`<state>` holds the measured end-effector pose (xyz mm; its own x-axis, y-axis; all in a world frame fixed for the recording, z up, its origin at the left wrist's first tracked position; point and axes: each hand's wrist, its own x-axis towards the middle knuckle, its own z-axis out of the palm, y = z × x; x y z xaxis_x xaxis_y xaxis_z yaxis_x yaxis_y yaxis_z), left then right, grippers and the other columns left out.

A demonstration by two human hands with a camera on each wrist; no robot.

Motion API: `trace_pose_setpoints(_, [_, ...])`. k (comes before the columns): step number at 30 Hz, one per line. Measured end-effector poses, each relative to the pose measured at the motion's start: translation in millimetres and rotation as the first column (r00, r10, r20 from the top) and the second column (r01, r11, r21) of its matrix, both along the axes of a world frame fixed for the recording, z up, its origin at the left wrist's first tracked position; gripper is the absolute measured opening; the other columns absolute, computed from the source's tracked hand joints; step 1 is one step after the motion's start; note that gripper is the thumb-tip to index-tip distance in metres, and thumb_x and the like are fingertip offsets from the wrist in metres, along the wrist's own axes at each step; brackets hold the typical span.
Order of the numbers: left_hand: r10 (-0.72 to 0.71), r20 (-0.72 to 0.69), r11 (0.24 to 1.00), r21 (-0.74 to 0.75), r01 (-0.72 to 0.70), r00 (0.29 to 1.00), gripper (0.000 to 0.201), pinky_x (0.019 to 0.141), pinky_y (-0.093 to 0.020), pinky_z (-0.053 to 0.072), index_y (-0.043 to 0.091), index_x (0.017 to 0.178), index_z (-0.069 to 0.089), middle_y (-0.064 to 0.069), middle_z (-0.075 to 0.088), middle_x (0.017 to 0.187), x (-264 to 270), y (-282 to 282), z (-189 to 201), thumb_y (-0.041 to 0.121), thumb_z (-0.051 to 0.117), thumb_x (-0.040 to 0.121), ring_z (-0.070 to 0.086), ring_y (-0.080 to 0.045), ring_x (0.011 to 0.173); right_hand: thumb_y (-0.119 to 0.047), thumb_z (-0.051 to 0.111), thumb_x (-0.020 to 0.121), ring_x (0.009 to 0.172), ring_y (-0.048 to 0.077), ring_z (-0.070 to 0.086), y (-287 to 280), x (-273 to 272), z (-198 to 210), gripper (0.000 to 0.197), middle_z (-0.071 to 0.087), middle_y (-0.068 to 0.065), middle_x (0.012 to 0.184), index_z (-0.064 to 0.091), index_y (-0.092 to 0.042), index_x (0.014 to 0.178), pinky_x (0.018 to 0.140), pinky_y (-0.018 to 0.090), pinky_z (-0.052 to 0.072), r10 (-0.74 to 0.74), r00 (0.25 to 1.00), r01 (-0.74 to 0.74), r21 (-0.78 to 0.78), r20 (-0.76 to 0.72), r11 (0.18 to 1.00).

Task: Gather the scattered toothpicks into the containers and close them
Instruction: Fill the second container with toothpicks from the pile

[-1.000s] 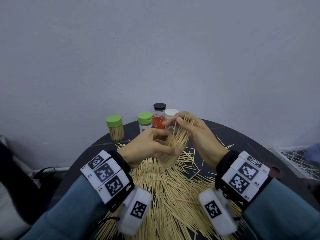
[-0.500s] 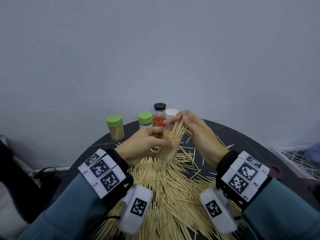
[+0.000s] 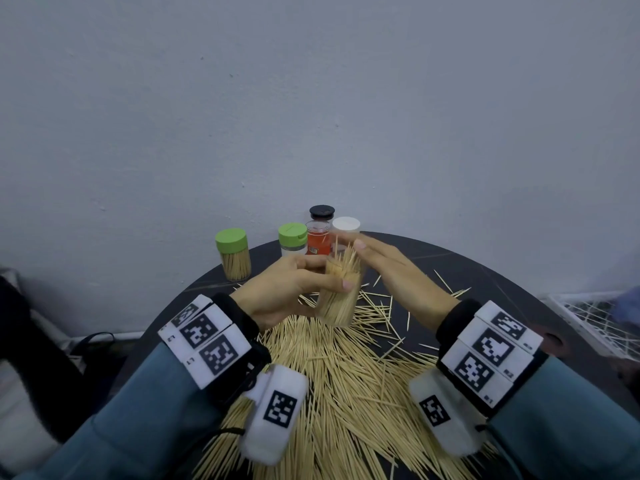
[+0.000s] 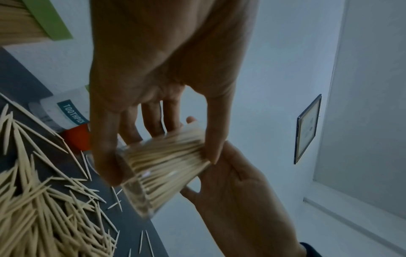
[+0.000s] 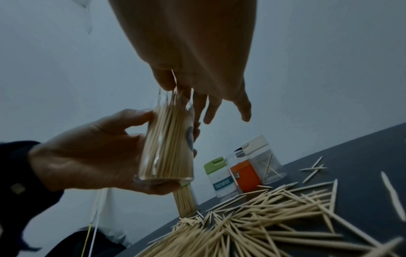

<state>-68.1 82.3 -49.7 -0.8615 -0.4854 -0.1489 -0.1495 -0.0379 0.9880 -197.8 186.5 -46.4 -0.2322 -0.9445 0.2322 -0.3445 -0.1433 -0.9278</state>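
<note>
The right hand [image 3: 398, 271] has flattened out since a second ago; back then its fingers pinched a bunch of sticks over the jar, and now they lie straight, patting the stick tips down. I think that is to push them in so a lid can fit. The left hand [image 3: 294, 289] is wrapped around the clear jar [image 3: 337, 299], holding it tilted just above the table [image 3: 502, 289], as before. Some sticks poke out the top. Under both hands lies the big pile of toothpicks [image 3: 346, 393]. Past the hands stand four other jars; the green one [image 3: 232, 254] looks full and shut.
</note>
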Motion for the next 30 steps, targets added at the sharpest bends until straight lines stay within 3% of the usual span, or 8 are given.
trace_pose_setpoints(6, [0.110, -0.005, 0.994, 0.015, -0.110, 0.994, 0.030, 0.085, -0.046, 0.053, 0.009, 0.110, 0.068, -0.005, 0.069, 0.110, -0.2, -5.2, -3.6, 0.007, 0.068, 0.080, 0.061, -0.018, 0.109, -0.021, 0.030, 0.101, 0.107, -0.024, 0.044, -1.6, -6.6, -2.8, 0.038, 0.052, -0.015, 0.129, 0.048, -0.018, 0.135, 0.085, -0.005, 0.032, -0.002, 0.997, -0.003, -0.061, -0.082, 0.998])
trace_pose_setpoints(10, [0.125, -0.016, 0.992, 0.023, -0.124, 0.992, 0.029, 0.066, -0.033, 0.053, 0.013, 0.106, 0.068, -0.003, 0.069, 0.107, 1.4, -6.8, -1.8, 0.009, 0.070, 0.078, 0.062, -0.014, 0.102, -0.020, 0.036, 0.100, 0.125, -0.007, 0.042, -3.6, -5.8, -9.4, 0.039, 0.049, -0.012, 0.137, 0.043, -0.021, 0.139, 0.105, 0.013, 0.033, 0.037, 0.978, -0.043, -0.026, -0.203, 0.999])
trace_pose_setpoints(14, [0.139, -0.016, 0.990, 0.014, -0.138, 0.990, 0.029, 0.072, -0.035, 0.051, 0.014, 0.106, 0.068, -0.002, 0.069, 0.104, 0.8, -7.3, -2.5, 0.010, 0.070, 0.077, 0.062, -0.015, 0.102, -0.020, 0.039, 0.100, 0.123, -0.006, 0.044, -2.4, -5.4, -4.9, 0.036, 0.051, -0.010, 0.136, 0.051, -0.019, 0.133, 0.103, 0.011, 0.034, -0.005, 0.970, -0.011, -0.063, -0.242, 0.998])
trace_pose_setpoints(17, [0.164, -0.015, 0.986, -0.002, -0.164, 0.986, 0.030, 0.074, -0.037, 0.050, 0.014, 0.106, 0.069, -0.003, 0.069, 0.106, 1.2, -7.7, -2.9, 0.010, 0.071, 0.077, 0.059, -0.017, 0.109, -0.036, 0.042, 0.096, 0.125, -0.003, 0.044, -2.6, -6.1, -6.5, 0.036, 0.053, -0.015, 0.134, 0.054, -0.031, 0.129, 0.115, 0.042, 0.024, -0.006, 0.930, 0.004, -0.006, -0.367, 1.000])
trace_pose_setpoints(19, [0.186, -0.024, 0.982, 0.001, -0.186, 0.982, 0.034, 0.071, -0.034, 0.049, 0.012, 0.110, 0.068, -0.004, 0.069, 0.107, 1.2, -7.7, -2.7, 0.008, 0.072, 0.077, 0.059, -0.017, 0.108, -0.042, 0.039, 0.090, 0.119, -0.001, 0.049, -2.2, -5.7, -7.1, 0.041, 0.054, -0.018, 0.131, 0.052, -0.036, 0.129, 0.114, 0.053, 0.017, -0.056, 0.912, 0.054, -0.018, -0.406, 0.998])
trace_pose_setpoints(22, [0.199, -0.053, 0.980, -0.007, -0.200, 0.978, 0.040, 0.069, -0.030, 0.047, 0.012, 0.114, 0.066, -0.003, 0.068, 0.101, 0.9, -7.5, -2.2, 0.000, 0.071, 0.076, 0.060, -0.016, 0.098, -0.030, 0.046, 0.096, 0.113, -0.001, 0.048, 0.0, -4.5, -4.3, 0.034, 0.052, -0.023, 0.124, 0.050, -0.036, 0.129, 0.113, 0.051, 0.020, -0.115, 0.905, 0.095, -0.070, -0.409, 0.993])
trace_pose_setpoints(26, [0.175, -0.084, 0.980, -0.083, -0.182, 0.981, 0.054, 0.070, -0.026, 0.047, 0.014, 0.116, 0.064, -0.007, 0.068, 0.104, 1.3, -7.0, -2.9, -0.011, 0.071, 0.069, 0.062, -0.015, 0.094, -0.013, 0.049, 0.095, 0.122, 0.000, 0.043, 1.4, -3.3, -0.8, 0.041, 0.050, -0.019, 0.130, 0.051, -0.033, 0.130, 0.100, 0.026, 0.036, -0.075, 0.915, 0.029, -0.121, -0.397, 0.992])
trace_pose_setpoints(30, [0.153, -0.138, 0.982, -0.091, -0.167, 0.979, 0.055, 0.069, -0.021, 0.053, 0.016, 0.110, 0.063, -0.003, 0.068, 0.096, 0.7, -7.5, -4.3, -0.017, 0.070, 0.067, 0.064, -0.011, 0.089, -0.025, 0.051, 0.087, 0.123, -0.005, 0.042, -0.3, -2.7, -1.6, 0.031, 0.055, -0.019, 0.128, 0.067, -0.027, 0.113, 0.107, 0.035, 0.032, -0.097, 0.871, -0.005, -0.206, -0.482, 0.979])
